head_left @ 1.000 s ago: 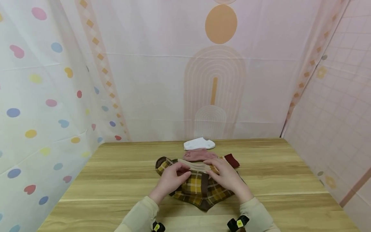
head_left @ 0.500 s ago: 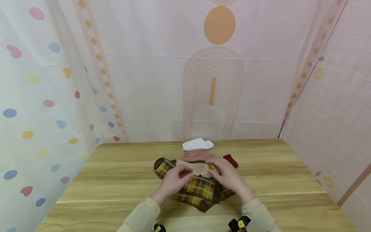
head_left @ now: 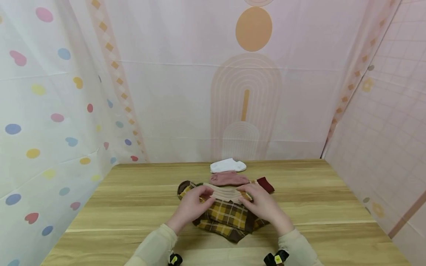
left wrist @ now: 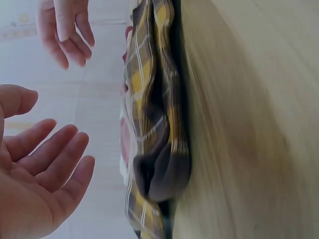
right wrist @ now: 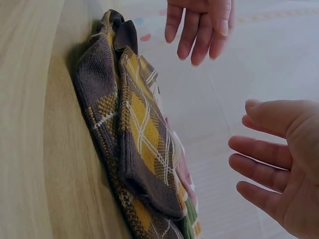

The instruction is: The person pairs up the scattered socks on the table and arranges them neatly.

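Two yellow-and-brown plaid socks lie overlapped on the table, the upper plaid sock (head_left: 229, 213) over the lower plaid sock (head_left: 221, 229). My left hand (head_left: 191, 208) hovers over their left side, fingers loosely bent around nothing. Over the right side hangs my right hand (head_left: 264, 207), also holding nothing. In the left wrist view a gap shows between the left hand (left wrist: 40, 184) and the plaid fabric (left wrist: 142, 69). The right wrist view shows the right hand (right wrist: 279, 159) likewise apart from the upper plaid sock (right wrist: 144, 129). Behind them lies a cream ribbed sock (head_left: 224, 193), partly hidden.
Beyond the plaid socks lie a pink sock (head_left: 227, 178) and, farther back, a white sock (head_left: 227, 165). A dark red cuff (head_left: 265, 184) sticks out at the right. Printed curtains (head_left: 173, 92) rise behind the wooden table (head_left: 139, 214).
The upper plaid sock's front has shifted, its dark patch now farther right, and more cream fabric shows. Both hands have let go, the left drawing slightly leftward.
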Action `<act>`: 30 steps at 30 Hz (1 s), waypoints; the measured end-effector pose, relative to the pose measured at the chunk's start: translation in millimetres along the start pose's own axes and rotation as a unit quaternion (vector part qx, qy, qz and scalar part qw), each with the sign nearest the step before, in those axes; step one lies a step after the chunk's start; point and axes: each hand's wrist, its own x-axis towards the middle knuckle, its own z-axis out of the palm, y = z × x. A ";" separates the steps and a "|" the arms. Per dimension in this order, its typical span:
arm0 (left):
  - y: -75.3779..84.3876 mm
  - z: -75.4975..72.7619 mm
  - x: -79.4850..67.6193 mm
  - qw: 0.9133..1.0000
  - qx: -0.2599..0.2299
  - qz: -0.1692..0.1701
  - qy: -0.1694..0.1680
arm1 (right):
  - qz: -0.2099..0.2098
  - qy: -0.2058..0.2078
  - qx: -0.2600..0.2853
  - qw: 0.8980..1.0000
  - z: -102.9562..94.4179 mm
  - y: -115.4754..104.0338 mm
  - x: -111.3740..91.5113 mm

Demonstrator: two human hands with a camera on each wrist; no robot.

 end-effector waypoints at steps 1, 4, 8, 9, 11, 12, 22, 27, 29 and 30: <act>-0.8 -1.3 0.6 1.000 0.010 0.002 0.004 | 0.000 -0.003 -0.002 1.000 -0.1 -0.1 -0.3; -3.6 -5.7 1.9 0.999 0.044 0.008 0.015 | 0.008 -0.018 -0.002 1.000 -0.6 -0.8 -1.7; -7.5 -12.4 2.9 0.996 0.086 0.019 0.026 | 0.020 -0.036 -0.003 0.999 -1.0 -2.0 -3.9; -8.7 -14.1 3.3 0.995 0.095 0.022 0.027 | 0.021 -0.038 -0.005 0.999 -1.0 -2.2 -4.6; -10.4 -17.9 4.1 0.994 0.105 0.023 0.028 | 0.023 -0.042 -0.009 0.999 -0.7 -2.2 -5.8; -11.0 -19.7 4.6 0.993 0.110 0.023 0.029 | 0.023 -0.043 -0.012 0.999 -0.5 -2.2 -6.4; -23.2 -31.4 7.0 0.979 0.196 0.044 0.044 | 0.026 -0.049 -0.041 0.998 1.0 -2.3 -11.3; -30.6 -33.4 6.5 0.966 0.238 0.080 0.060 | 0.027 -0.051 -0.051 0.997 2.6 0.8 -12.9; -35.2 -33.2 6.5 0.961 0.254 0.090 0.064 | 0.029 -0.056 -0.052 0.997 2.9 2.0 -13.8; -38.0 -32.9 6.6 0.959 0.262 0.092 0.064 | 0.030 -0.060 -0.053 0.996 3.1 2.5 -14.3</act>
